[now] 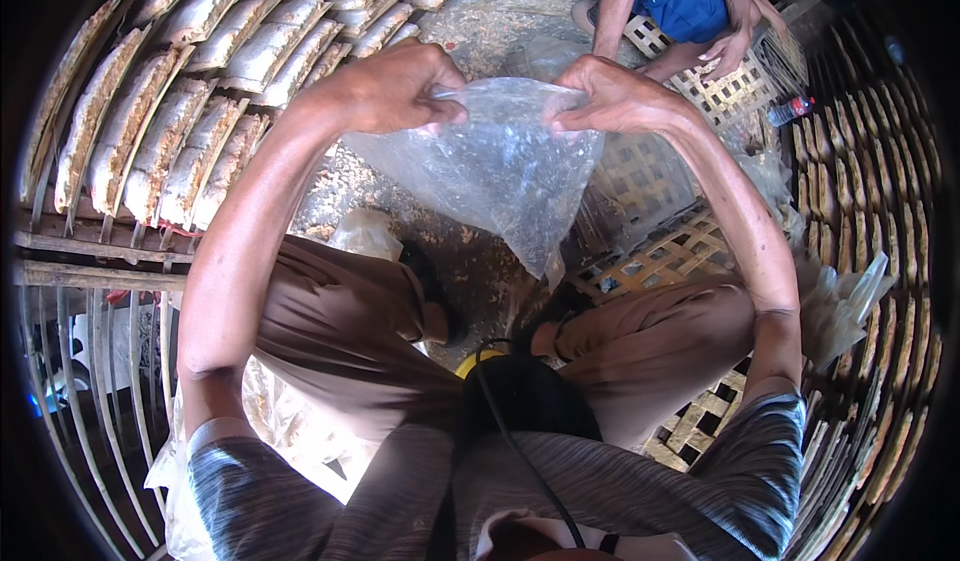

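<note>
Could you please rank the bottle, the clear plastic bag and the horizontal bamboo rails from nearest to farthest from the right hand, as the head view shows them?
1. Clear plastic bag: pinched in the right hand, hanging to its left.
2. Bottle: off to the right, beside the racks.
3. Horizontal bamboo rails: far left, beyond the left forearm.

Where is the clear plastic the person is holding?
In the head view, the clear plastic hangs at upper centre, pinched by the left hand and right hand.
</note>
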Tool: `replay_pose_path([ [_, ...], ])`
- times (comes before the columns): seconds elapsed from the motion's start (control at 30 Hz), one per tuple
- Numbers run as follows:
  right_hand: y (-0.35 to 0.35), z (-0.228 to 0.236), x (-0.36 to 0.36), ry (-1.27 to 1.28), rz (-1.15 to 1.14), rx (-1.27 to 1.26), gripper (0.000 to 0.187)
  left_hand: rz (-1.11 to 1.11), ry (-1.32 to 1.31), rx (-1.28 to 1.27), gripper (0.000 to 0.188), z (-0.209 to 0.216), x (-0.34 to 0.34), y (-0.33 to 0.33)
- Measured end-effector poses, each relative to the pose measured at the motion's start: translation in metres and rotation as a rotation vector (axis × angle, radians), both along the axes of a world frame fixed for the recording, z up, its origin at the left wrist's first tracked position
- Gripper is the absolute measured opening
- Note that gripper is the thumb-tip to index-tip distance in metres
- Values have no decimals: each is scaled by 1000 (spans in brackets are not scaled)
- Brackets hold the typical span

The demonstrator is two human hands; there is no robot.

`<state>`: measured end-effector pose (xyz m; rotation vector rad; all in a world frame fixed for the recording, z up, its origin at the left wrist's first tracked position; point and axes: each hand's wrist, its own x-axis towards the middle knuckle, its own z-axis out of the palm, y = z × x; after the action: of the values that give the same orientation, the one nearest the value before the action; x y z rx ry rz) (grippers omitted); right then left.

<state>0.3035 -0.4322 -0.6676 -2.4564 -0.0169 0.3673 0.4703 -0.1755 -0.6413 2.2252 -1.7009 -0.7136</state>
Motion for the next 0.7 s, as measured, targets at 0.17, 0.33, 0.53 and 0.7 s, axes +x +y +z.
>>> replay_pose_path([
  [0.17, -5, 12, -5, -201, -117, 265, 20, 67, 23, -83, 28, 6, 25, 17],
  [0.33, 20, 26, -1, -141, -91, 399, 22, 28, 381, -368, 25, -5, -9, -10],
  [0.53, 15, 36, -2, -184, -339, 567, 25, 187, 366, -326, 30, 13, -8, -2],
  [0.7, 31, 31, -3, -275, -202, 440, 33, 204, 366, -427, 37, 9, -2, 5],
])
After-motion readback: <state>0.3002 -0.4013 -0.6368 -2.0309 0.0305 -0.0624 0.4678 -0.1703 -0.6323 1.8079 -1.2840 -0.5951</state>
